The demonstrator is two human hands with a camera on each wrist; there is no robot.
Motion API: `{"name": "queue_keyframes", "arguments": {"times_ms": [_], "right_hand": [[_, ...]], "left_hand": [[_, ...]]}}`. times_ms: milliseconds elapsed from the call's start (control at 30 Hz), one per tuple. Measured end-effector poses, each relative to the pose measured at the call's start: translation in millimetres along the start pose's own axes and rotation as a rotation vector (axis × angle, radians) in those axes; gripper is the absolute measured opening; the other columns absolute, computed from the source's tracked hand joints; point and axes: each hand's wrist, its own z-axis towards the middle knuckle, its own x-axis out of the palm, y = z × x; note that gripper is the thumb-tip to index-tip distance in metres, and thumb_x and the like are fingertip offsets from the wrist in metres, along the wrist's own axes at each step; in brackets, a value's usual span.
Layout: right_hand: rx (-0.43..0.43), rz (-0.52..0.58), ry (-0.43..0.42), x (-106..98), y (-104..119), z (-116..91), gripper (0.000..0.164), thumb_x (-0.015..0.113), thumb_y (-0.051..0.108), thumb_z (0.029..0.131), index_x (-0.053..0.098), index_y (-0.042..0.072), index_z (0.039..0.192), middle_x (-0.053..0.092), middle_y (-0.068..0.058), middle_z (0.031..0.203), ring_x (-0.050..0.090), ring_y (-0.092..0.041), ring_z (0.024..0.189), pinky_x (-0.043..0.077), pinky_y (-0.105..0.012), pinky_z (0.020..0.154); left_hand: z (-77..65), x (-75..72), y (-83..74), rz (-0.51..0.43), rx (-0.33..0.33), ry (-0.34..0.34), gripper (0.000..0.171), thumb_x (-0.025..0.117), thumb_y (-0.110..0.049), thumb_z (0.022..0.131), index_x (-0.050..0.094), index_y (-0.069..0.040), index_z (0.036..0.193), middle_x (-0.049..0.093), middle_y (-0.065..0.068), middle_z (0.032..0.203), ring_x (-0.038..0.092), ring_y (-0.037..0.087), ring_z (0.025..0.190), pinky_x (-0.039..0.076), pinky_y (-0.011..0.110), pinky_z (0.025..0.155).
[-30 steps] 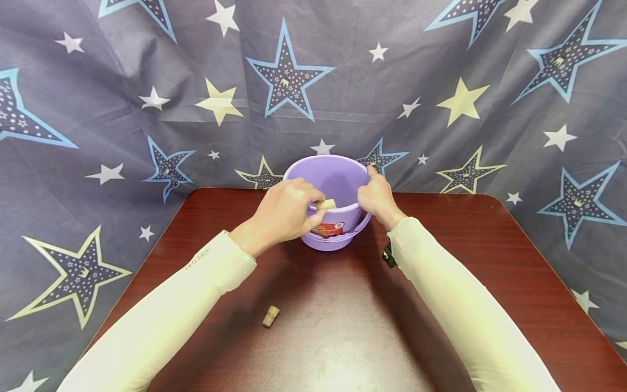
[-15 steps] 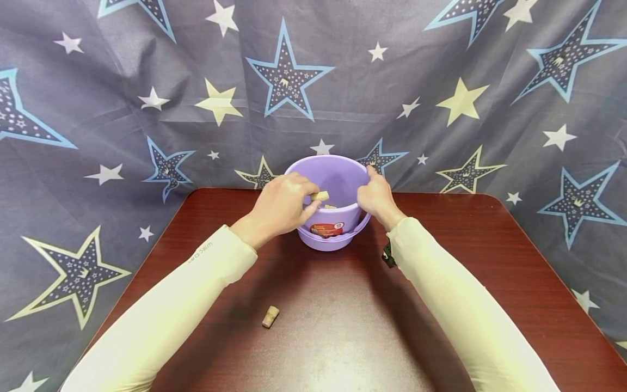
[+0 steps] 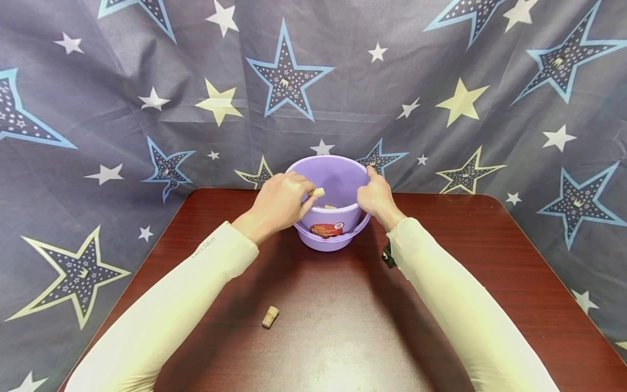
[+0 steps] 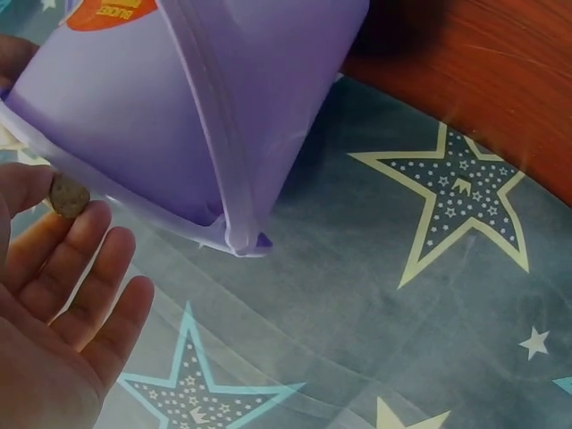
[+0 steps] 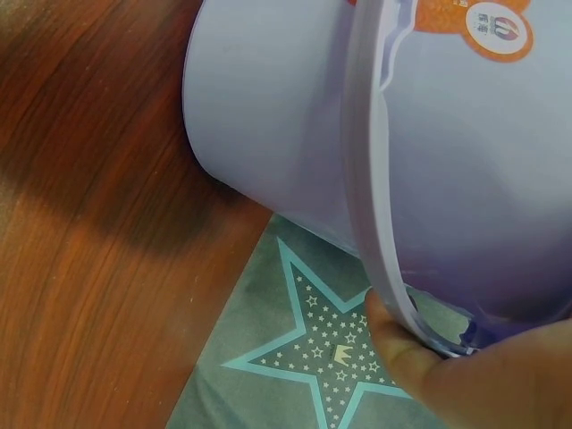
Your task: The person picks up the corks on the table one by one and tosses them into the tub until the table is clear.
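Note:
Near the back edge of the table stands a light purple bucket (image 3: pixel 350 220) with a red label on its front. My left hand (image 3: pixel 281 201) pinches a small tan cork (image 3: pixel 317 192) between thumb and fingers, held over the left of the bucket's opening. In the left wrist view the cork's round end (image 4: pixel 69 196) shows right at the bucket's rim. My right hand (image 3: pixel 378 198) grips the right side of the rim, close to where the handle (image 5: pixel 362 152) joins. Part of another tan piece (image 3: pixel 330 207) shows inside the bucket; the bottom is hidden by the front wall.
Another cork (image 3: pixel 270 317) lies on the reddish-brown table (image 3: pixel 441 234), nearer the front and left of centre. A grey curtain (image 3: pixel 352 103) printed with stars hangs right behind the table's back edge.
My left hand has lifted the cork slightly up and to the left, away from the bucket's front rim. The tan piece inside has come into view. My right hand stays in place.

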Motion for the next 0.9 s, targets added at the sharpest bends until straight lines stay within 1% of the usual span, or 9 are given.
{"name": "queue_keyframes", "arguments": {"times_ms": [233, 467, 533, 600, 700, 900], "right_hand": [[-0.001, -0.001, -0.004, 0.6, 0.1, -0.2, 0.076, 0.041, 0.003, 0.090, 0.024, 0.008, 0.164, 0.037, -0.014, 0.163, 0.034, -0.028, 0.149, 0.027, -0.040, 0.121], [0.000, -0.006, -0.002, 0.5, -0.3, 0.2, 0.076, 0.041, 0.004, 0.090, 0.024, 0.008, 0.164, 0.036, -0.014, 0.163, 0.034, -0.028, 0.148, 0.027, -0.040, 0.121], [0.000, -0.005, -0.001, 0.5, -0.2, 0.3, 0.075, 0.040, 0.004, 0.091, 0.023, 0.008, 0.164, 0.036, -0.014, 0.163, 0.035, -0.028, 0.148, 0.027, -0.040, 0.121], [-0.002, -0.006, 0.000, 0.6, -0.3, 0.6, 0.075, 0.040, 0.004, 0.091, 0.023, 0.008, 0.164, 0.036, -0.014, 0.163, 0.035, -0.028, 0.148, 0.027, -0.040, 0.121], [-0.001, -0.008, -0.002, 1.1, -0.9, 0.9, 0.074, 0.040, 0.005, 0.091, 0.023, 0.008, 0.164, 0.036, -0.014, 0.163, 0.034, -0.028, 0.149, 0.027, -0.040, 0.121], [-0.001, -0.014, 0.003, 0.5, -1.1, 1.0, 0.075, 0.039, 0.004, 0.091, 0.023, 0.008, 0.164, 0.036, -0.014, 0.163, 0.034, -0.028, 0.149, 0.026, -0.040, 0.121]], "left_hand": [[3.3, 4.1, 3.6, -0.003, -0.014, 0.028, 0.015, 0.073, -0.021, 0.093, 0.080, -0.010, 0.101, 0.075, 0.003, 0.091, 0.067, 0.028, 0.093, 0.052, 0.045, 0.081], [7.6, 6.9, 3.5, 0.007, -0.025, 0.090, 0.011, 0.072, -0.020, 0.094, 0.076, -0.012, 0.089, 0.071, 0.002, 0.086, 0.066, 0.028, 0.090, 0.051, 0.045, 0.078], [8.3, 7.4, 3.5, 0.008, -0.028, 0.102, 0.011, 0.072, -0.020, 0.094, 0.076, -0.011, 0.089, 0.071, 0.003, 0.086, 0.066, 0.028, 0.090, 0.051, 0.045, 0.078], [8.7, 8.0, 3.4, 0.008, -0.033, 0.113, 0.011, 0.071, -0.020, 0.095, 0.077, -0.011, 0.091, 0.072, 0.003, 0.087, 0.066, 0.028, 0.091, 0.051, 0.045, 0.080], [8.9, 9.0, 3.2, 0.005, -0.041, 0.126, 0.013, 0.070, -0.022, 0.096, 0.076, -0.010, 0.098, 0.074, 0.005, 0.093, 0.067, 0.029, 0.095, 0.053, 0.046, 0.083], [7.6, 8.6, 2.0, -0.001, -0.047, 0.128, 0.026, 0.066, -0.025, 0.099, 0.073, -0.007, 0.116, 0.075, 0.009, 0.107, 0.068, 0.031, 0.104, 0.053, 0.046, 0.091]]}}
